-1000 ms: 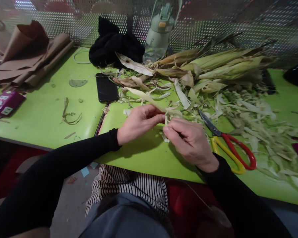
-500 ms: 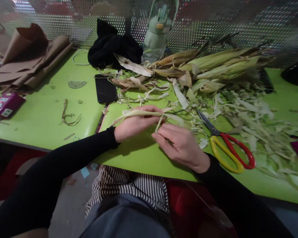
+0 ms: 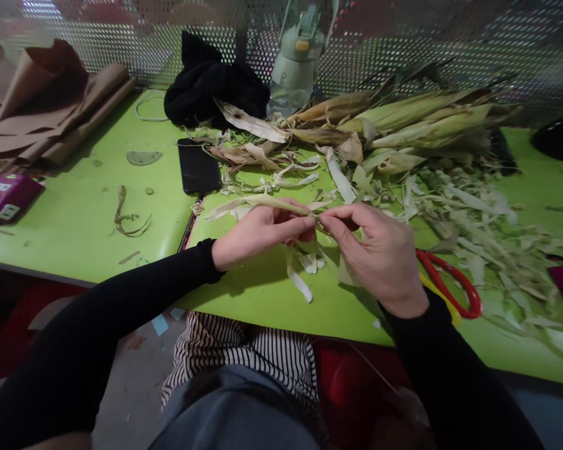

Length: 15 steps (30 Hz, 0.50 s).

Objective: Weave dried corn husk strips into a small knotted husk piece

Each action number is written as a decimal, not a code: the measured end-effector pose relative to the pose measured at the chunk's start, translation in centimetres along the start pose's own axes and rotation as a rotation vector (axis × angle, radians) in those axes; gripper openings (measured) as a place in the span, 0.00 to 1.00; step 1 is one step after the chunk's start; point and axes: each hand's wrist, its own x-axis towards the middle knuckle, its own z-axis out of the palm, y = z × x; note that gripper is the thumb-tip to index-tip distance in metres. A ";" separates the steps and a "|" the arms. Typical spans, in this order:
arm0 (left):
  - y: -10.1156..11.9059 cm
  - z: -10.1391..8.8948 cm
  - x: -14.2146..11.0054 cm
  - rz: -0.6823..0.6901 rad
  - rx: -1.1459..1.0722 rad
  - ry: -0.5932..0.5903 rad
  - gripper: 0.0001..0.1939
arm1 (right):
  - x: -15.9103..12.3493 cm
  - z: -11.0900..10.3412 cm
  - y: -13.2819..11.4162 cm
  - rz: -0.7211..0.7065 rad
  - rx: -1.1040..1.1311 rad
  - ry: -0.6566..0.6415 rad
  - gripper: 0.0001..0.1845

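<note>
My left hand [image 3: 258, 234] and my right hand [image 3: 380, 256] meet over the near edge of the green table [image 3: 84, 219]. Both pinch the same pale corn husk strip [image 3: 248, 203], which sticks out to the left over my left hand. Loose husk pieces [image 3: 300, 281] lie on the table under my hands. Scissors with red and yellow handles [image 3: 450, 287] lie just right of my right hand, partly hidden by it.
A pile of corn cobs in husk [image 3: 417, 122] and many husk scraps [image 3: 478, 219] fill the back right. A black phone [image 3: 197, 165], a black cloth [image 3: 213, 87], a pale green bottle [image 3: 295, 62], brown paper [image 3: 47, 106] and a purple packet [image 3: 4, 197] lie behind and left.
My right hand has risen and turned, now pinching the strip beside my left fingers and covering the scissors' blades. Husk pieces have dropped onto the table below.
</note>
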 end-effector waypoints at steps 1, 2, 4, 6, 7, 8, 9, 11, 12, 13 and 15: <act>-0.1 0.0 0.1 -0.009 0.007 -0.006 0.08 | 0.0 -0.2 0.0 0.041 0.031 -0.029 0.07; -0.1 0.1 0.1 -0.024 0.003 -0.021 0.09 | 0.1 -0.3 0.1 0.087 0.067 -0.064 0.08; -0.1 0.1 0.2 -0.059 -0.021 -0.054 0.11 | 0.3 -0.8 0.2 0.181 0.152 -0.147 0.11; 0.0 0.1 0.1 -0.077 -0.010 -0.101 0.11 | 0.5 -1.1 0.3 0.263 0.257 -0.233 0.15; 0.1 0.1 0.0 -0.068 0.014 -0.121 0.12 | 0.5 -1.1 0.4 0.299 0.310 -0.268 0.17; 0.2 0.0 -0.1 -0.051 0.042 -0.132 0.12 | 0.6 -1.1 0.4 0.330 0.358 -0.293 0.18; 0.3 0.0 -0.2 -0.035 0.064 -0.134 0.12 | 0.6 -1.1 0.4 0.354 0.393 -0.302 0.18; 0.3 0.0 -0.4 -0.020 0.084 -0.121 0.12 | 0.6 -1.0 0.3 0.374 0.424 -0.294 0.18; 0.3 0.0 -0.4 -0.013 0.085 -0.110 0.11 | 0.6 -1.0 0.3 0.370 0.423 -0.286 0.18; 0.2 0.0 -0.3 0.003 0.085 -0.103 0.10 | 0.5 -1.0 0.2 0.358 0.412 -0.282 0.18; -0.1 -0.1 -0.2 0.062 0.099 -0.099 0.10 | 0.5 -1.0 0.1 0.321 0.367 -0.285 0.18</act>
